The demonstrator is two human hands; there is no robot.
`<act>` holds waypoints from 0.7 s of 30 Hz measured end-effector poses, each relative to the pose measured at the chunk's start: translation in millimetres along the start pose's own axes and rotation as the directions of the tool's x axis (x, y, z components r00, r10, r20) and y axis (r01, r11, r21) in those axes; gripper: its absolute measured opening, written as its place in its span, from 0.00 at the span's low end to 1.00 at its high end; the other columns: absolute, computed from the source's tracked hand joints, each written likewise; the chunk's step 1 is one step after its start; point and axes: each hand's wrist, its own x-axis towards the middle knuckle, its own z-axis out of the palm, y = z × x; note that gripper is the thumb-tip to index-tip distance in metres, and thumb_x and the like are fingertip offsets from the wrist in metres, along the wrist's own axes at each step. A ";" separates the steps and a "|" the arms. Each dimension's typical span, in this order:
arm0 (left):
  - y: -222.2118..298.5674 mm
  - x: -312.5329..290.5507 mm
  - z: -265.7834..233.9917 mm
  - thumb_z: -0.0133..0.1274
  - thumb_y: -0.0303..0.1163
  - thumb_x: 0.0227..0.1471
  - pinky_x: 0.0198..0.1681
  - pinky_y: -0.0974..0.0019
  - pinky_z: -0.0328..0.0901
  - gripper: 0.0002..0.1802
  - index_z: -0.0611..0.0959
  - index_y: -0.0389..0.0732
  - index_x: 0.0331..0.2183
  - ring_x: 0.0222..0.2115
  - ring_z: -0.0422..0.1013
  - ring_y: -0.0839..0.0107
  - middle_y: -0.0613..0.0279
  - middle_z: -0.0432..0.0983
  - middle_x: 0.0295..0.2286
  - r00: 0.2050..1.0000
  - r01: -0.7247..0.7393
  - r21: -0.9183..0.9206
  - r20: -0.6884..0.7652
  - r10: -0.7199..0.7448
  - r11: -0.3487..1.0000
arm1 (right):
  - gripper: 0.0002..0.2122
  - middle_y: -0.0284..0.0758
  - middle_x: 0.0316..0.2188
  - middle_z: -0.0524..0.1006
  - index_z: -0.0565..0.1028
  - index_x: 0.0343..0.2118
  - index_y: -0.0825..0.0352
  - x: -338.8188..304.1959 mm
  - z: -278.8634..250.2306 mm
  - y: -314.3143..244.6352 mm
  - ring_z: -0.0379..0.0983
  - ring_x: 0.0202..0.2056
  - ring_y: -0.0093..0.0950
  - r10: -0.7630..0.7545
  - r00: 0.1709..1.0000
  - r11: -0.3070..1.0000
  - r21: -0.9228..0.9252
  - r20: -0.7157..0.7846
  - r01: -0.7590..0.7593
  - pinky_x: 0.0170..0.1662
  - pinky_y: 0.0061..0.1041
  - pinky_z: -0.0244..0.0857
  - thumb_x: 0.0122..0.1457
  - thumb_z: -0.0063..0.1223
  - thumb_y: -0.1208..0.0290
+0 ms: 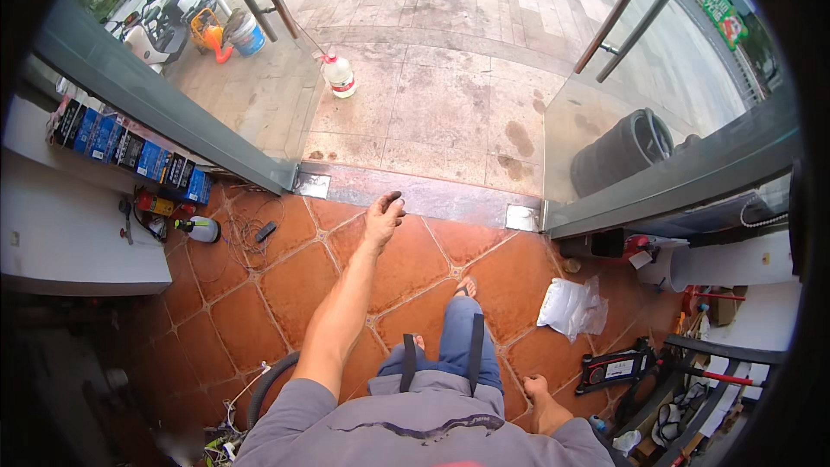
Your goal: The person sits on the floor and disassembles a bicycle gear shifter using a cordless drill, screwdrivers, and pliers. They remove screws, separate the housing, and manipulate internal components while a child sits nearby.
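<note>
My left hand (383, 220) is stretched out ahead at the end of a bare forearm, above the tiles just short of the doorway sill. Its fingers are loosely bent and somewhat apart, with nothing visible in them. My right hand (537, 387) hangs low beside my right leg, over the tiled floor (398, 272). Its fingers point away and are mostly hidden, so I cannot see whether it holds anything. Beyond the sill, a white jug (340, 79) with a red-and-white label stands on the outdoor paving. Neither hand touches an object that I can see.
Glass doors frame the doorway. Boxed batteries (130, 149) line the left side, above a spray bottle (203, 229) and a loose cable. At right lie a white plastic bag (566, 307) and a black floor jack (616, 365). Outside right stands a dark bin (618, 151).
</note>
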 end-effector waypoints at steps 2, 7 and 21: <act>66.4 69.8 56.1 0.54 0.35 0.56 0.36 0.71 0.68 0.22 0.74 0.37 0.51 0.35 0.72 0.74 0.61 0.75 0.40 0.988 -0.075 0.061 0.136 0.066 0.995 | 0.11 0.36 0.22 0.75 0.75 0.37 0.71 19.3 -30.4 -89.3 0.66 0.17 0.27 0.035 0.997 0.986 0.158 0.075 -0.047 0.19 0.26 0.60 0.56 0.55 0.68; 46.5 221.0 80.4 0.54 0.36 0.55 0.43 0.66 0.68 0.23 0.75 0.36 0.51 0.41 0.72 0.71 0.57 0.76 0.45 0.911 -0.270 0.378 0.398 0.108 0.885 | 0.14 0.38 0.30 0.80 0.79 0.39 0.72 150.0 -126.6 -347.6 0.73 0.24 0.27 -0.196 0.962 0.949 -0.209 0.190 0.235 0.24 0.30 0.66 0.55 0.59 0.66; -22.7 381.4 -192.9 0.51 0.30 0.49 0.13 0.56 0.57 0.12 0.75 0.33 0.35 0.14 0.65 0.60 0.52 0.69 0.19 0.379 0.694 -0.273 -0.648 -0.661 0.666 | 0.15 0.34 0.35 0.79 0.76 0.44 0.70 138.7 -162.9 -1290.6 0.74 0.35 0.24 -0.929 0.365 0.368 0.240 0.058 0.898 0.41 0.25 0.68 0.57 0.54 0.66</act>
